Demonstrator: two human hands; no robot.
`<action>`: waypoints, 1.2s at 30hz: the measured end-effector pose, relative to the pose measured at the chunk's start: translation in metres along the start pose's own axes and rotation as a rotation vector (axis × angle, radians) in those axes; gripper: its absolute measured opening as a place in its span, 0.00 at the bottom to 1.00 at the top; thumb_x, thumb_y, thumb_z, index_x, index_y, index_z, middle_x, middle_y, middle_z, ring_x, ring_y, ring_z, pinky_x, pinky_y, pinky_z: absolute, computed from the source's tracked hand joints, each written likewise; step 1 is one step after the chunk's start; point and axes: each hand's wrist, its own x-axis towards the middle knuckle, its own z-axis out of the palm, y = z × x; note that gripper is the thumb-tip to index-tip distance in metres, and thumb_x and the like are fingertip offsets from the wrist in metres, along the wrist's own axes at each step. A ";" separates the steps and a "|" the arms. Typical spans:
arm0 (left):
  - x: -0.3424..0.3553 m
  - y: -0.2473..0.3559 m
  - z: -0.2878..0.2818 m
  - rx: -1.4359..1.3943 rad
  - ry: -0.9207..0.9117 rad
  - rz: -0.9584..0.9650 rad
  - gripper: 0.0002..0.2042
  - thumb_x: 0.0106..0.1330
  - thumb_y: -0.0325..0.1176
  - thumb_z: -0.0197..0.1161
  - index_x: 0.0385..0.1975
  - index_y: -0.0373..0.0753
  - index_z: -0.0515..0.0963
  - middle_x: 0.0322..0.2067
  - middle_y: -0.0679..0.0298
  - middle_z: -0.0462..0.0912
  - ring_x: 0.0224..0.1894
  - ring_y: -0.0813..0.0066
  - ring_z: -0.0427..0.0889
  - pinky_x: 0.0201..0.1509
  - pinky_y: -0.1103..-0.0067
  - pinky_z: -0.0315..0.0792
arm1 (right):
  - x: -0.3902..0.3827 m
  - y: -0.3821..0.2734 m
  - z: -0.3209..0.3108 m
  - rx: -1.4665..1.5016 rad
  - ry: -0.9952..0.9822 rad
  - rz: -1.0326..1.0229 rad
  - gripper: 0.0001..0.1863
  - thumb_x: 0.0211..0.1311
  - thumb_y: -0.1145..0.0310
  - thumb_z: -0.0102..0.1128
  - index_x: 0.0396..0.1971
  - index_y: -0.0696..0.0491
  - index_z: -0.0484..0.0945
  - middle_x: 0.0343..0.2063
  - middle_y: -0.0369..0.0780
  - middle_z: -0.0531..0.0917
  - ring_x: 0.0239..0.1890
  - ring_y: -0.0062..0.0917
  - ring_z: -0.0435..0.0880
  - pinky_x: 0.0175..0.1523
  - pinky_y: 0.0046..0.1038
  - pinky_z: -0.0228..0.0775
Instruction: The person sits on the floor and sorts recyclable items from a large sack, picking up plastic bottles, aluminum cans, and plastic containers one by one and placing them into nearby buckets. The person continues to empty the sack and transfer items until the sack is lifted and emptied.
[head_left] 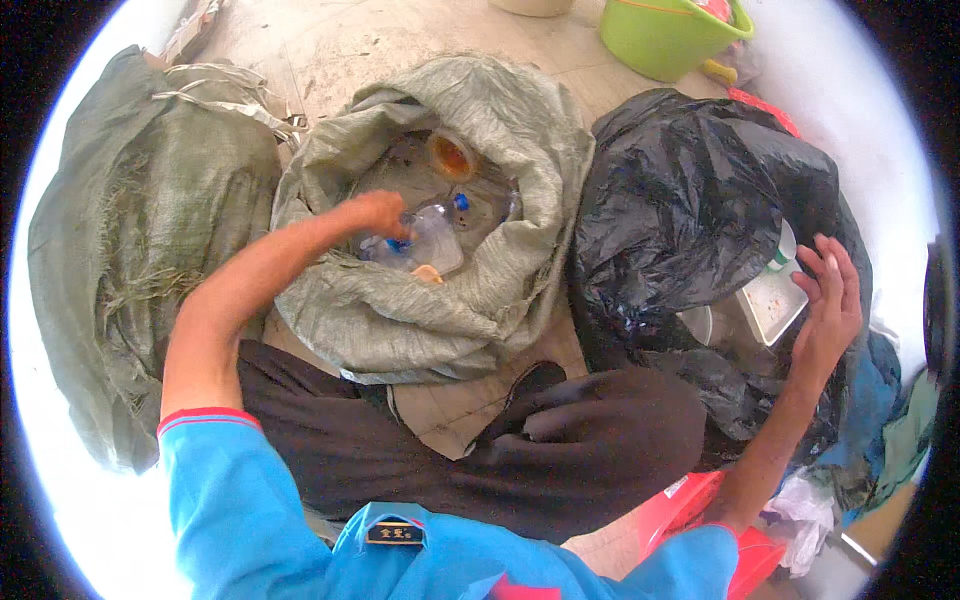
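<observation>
In the head view, we see the left hand [380, 213] curled over the sack [475, 90] at upper centre, beside a clear bottle [436, 238] inside; we cannot tell whether it grips anything. At right, the right hand [830, 300], fingers loosely bent, is by a white tray [775, 306] in the black bag's [680, 190] mouth; its grip we cannot tell. A green bucket [652, 45] stands upper right.

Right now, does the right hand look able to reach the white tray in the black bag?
Probably yes: the right hand is close to the white tray in the open black bag, with nothing visible between them.
</observation>
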 end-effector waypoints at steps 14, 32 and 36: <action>-0.078 0.034 -0.110 -0.016 0.346 -0.074 0.27 0.42 0.49 0.69 0.38 0.33 0.77 0.36 0.47 0.81 0.40 0.50 0.81 0.45 0.63 0.76 | -0.053 0.000 0.302 -0.941 -1.658 -0.490 0.20 0.58 0.57 0.60 0.39 0.60 0.79 0.33 0.49 0.84 0.40 0.41 0.83 0.45 0.38 0.74; -0.597 -0.192 -0.119 -0.315 0.952 -1.147 0.33 0.50 0.50 0.71 0.50 0.31 0.75 0.42 0.55 0.82 0.46 0.66 0.79 0.53 0.72 0.71 | -0.152 0.155 0.393 -0.865 -1.657 -0.587 0.48 0.41 0.42 0.71 0.51 0.69 0.64 0.42 0.54 0.79 0.45 0.47 0.80 0.49 0.41 0.73; -0.608 -0.256 -0.041 -0.454 1.042 -1.040 0.36 0.56 0.50 0.66 0.58 0.28 0.68 0.51 0.50 0.77 0.53 0.60 0.76 0.60 0.69 0.66 | -0.160 0.154 0.403 -0.784 -1.632 -0.488 0.46 0.44 0.42 0.70 0.52 0.66 0.69 0.43 0.55 0.80 0.47 0.46 0.79 0.51 0.40 0.72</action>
